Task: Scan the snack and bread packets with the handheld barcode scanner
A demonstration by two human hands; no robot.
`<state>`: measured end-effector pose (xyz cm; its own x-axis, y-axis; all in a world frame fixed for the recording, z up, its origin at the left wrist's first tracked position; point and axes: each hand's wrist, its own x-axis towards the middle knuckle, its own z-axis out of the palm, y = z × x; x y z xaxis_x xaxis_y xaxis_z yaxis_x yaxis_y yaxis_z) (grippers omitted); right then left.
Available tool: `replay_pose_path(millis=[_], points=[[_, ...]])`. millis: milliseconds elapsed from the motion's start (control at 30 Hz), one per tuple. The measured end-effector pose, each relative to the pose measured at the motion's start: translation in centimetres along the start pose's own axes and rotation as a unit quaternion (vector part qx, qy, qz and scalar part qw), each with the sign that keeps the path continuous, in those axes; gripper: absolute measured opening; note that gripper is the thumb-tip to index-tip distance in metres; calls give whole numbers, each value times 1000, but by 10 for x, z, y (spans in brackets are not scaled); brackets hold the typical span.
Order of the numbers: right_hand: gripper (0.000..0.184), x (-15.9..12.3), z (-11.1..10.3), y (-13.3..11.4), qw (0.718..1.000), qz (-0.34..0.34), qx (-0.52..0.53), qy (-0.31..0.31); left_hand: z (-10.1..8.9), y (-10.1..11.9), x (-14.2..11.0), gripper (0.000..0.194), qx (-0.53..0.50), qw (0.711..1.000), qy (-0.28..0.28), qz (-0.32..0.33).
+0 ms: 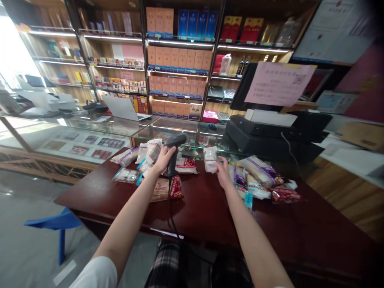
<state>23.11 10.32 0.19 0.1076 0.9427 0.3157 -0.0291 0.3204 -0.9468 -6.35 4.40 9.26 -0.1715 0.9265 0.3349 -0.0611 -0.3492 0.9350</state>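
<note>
Wrapped around the grip of a black barcode scanner (176,140) is my left hand (164,157), over the packets on the left of the table. The scanner's cable hangs down past the table's front edge. My right hand (222,172) holds a small white packet (210,159) upright by its right side, a short way right of the scanner. Beneath and beside my left hand lie a tan packet (161,189), a red packet (186,165) and several pale bags. Right of my right hand is a pile with a purple-striped bag (259,170) and a red packet (286,195).
The dark red table (198,208) adjoins a glass display counter (168,125). A cash-register monitor (244,88) with a pink sheet (277,84) stands at the back right. A laptop (124,109) is at the back left, and a blue stool (57,222) at the lower left.
</note>
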Motion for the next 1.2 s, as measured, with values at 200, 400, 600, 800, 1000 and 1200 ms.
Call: replay_pose_path(millis=[200, 400, 600, 800, 1000, 1200], points=[[67, -5, -17, 8, 1000, -23, 10, 13, 56, -24, -10, 58, -78, 983, -129, -105], [55, 0, -25, 5, 998, -27, 63, -10, 60, -39, -14, 57, -120, 965, -196, -125], [56, -2, -22, 0, 997, -52, 55, 15, 57, -38, -23, 58, -120, 953, -229, -158], [58, -9, -17, -5, 993, -95, -67, 21, 63, -37, -29, 65, -134, 937, -266, -182], [57, -13, -12, -6, 981, -139, -138, 16, 61, -47, -27, 69, -154, 934, -259, -193], [58, -15, -12, -9, 972, -148, -179, 24, 61, -46, -27, 62, -136, 926, -299, -186]])
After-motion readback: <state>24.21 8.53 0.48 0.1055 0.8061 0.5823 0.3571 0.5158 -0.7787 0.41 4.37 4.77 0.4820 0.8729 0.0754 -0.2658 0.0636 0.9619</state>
